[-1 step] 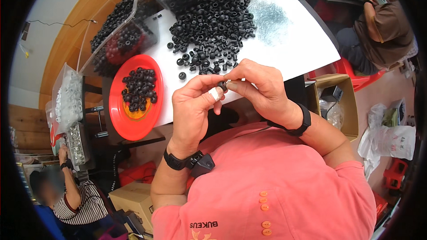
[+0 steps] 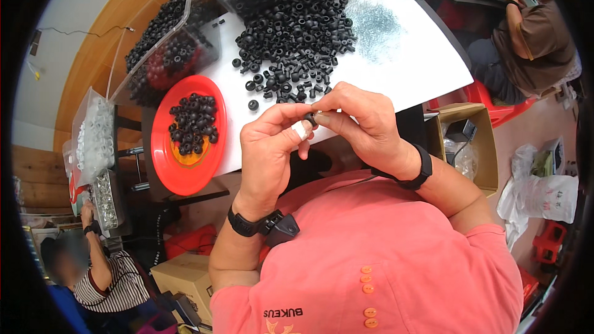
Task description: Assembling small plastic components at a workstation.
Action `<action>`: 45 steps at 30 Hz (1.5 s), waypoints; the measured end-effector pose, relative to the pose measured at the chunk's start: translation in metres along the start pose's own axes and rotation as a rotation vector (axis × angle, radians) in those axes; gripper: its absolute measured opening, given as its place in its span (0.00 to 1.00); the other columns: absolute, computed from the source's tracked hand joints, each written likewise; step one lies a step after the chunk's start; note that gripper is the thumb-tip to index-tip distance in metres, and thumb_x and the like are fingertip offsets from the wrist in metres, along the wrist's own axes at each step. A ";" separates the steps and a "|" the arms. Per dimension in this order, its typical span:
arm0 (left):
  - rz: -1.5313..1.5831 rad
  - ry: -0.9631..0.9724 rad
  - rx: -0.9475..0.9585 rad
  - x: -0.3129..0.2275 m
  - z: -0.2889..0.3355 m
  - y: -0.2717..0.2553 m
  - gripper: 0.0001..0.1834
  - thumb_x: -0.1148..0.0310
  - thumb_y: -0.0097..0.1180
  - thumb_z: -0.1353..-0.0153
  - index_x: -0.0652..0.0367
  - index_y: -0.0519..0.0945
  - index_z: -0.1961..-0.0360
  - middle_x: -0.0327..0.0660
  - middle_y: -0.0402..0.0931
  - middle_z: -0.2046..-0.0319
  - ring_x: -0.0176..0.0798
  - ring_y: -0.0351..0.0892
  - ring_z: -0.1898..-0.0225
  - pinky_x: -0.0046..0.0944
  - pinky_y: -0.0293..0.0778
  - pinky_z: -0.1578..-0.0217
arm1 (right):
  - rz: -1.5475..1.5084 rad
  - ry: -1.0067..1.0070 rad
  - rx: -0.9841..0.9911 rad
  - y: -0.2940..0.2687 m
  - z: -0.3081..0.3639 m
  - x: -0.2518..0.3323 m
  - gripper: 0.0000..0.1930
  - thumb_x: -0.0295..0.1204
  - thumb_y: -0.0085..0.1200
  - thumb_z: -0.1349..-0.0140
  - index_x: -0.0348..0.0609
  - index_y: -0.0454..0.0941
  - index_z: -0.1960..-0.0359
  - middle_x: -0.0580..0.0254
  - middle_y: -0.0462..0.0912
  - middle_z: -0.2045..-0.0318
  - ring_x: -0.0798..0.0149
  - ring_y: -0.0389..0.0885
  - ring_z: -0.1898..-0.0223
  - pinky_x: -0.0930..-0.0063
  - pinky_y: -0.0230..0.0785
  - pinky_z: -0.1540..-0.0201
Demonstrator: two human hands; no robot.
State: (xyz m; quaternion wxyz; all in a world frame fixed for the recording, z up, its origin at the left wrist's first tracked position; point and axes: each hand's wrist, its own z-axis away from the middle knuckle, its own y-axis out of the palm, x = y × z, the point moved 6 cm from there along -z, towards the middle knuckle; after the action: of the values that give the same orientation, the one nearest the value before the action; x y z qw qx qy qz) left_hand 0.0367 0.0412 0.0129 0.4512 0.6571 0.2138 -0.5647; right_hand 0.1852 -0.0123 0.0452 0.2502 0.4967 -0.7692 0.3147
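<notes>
My left hand (image 2: 272, 131) pinches a small round black part (image 2: 310, 119) between thumb and index finger. White tape wraps the tip of that thumb. My right hand (image 2: 357, 117) meets it from the other side, its thumb and index finger closed against the same part; any smaller piece between those fingertips is too hidden to name. Just beyond both hands lies a heap of small black parts (image 2: 297, 31), some ball-shaped with a hole, others like short spools. On my left a red oval plate (image 2: 162, 148) bears a pile of round black parts (image 2: 193, 120).
Clear bins (image 2: 185, 15) of black parts stand at the back left of the white tabletop (image 2: 421, 62). An open cardboard box (image 2: 489, 148) is to my right. Two co-workers sit nearby, one in stripes (image 2: 114, 284) at lower left, one in brown (image 2: 538, 43) at upper right.
</notes>
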 end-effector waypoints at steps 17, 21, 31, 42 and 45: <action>0.145 -0.041 -0.033 0.014 0.003 -0.011 0.10 0.83 0.58 0.37 0.72 0.81 0.54 0.45 0.83 0.64 0.30 0.76 0.73 0.28 0.73 0.74 | 0.433 -0.229 0.062 0.013 0.026 0.010 0.18 0.23 0.65 0.51 0.43 0.83 0.55 0.62 0.74 0.75 0.57 0.76 0.74 0.64 0.69 0.71; 0.069 0.012 -0.059 0.004 0.007 -0.012 0.11 0.82 0.58 0.36 0.72 0.82 0.53 0.43 0.83 0.64 0.29 0.75 0.73 0.28 0.72 0.74 | 0.510 -0.071 -0.035 -0.020 0.001 -0.005 0.09 0.22 0.64 0.51 0.44 0.81 0.67 0.59 0.74 0.76 0.53 0.76 0.73 0.60 0.68 0.70; 0.051 0.030 0.009 0.011 0.006 -0.015 0.11 0.80 0.59 0.36 0.70 0.83 0.52 0.40 0.81 0.66 0.27 0.74 0.73 0.27 0.71 0.73 | 1.004 -0.163 0.266 0.007 -0.011 -0.026 0.06 0.24 0.57 0.50 0.47 0.81 0.69 0.62 0.77 0.71 0.57 0.78 0.67 0.62 0.69 0.66; -0.008 0.022 0.019 0.010 0.008 -0.016 0.12 0.78 0.59 0.35 0.71 0.82 0.52 0.43 0.82 0.64 0.31 0.77 0.70 0.29 0.73 0.72 | 1.055 -0.164 0.382 0.012 -0.017 -0.028 0.06 0.27 0.59 0.46 0.46 0.78 0.66 0.63 0.76 0.71 0.57 0.78 0.67 0.63 0.68 0.64; 0.037 0.057 0.034 0.006 0.007 -0.015 0.13 0.77 0.58 0.35 0.72 0.81 0.50 0.45 0.82 0.63 0.34 0.79 0.68 0.30 0.73 0.71 | 1.018 -0.148 0.386 -0.001 -0.015 -0.028 0.06 0.27 0.58 0.50 0.44 0.77 0.69 0.60 0.79 0.70 0.55 0.80 0.65 0.61 0.69 0.63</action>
State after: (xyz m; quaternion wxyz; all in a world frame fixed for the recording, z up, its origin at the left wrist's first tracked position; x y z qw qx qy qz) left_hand 0.0228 0.0417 0.0020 0.4439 0.6843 0.2047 -0.5411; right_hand 0.1975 0.0156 0.0363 -0.0841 0.1193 -0.8562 0.4955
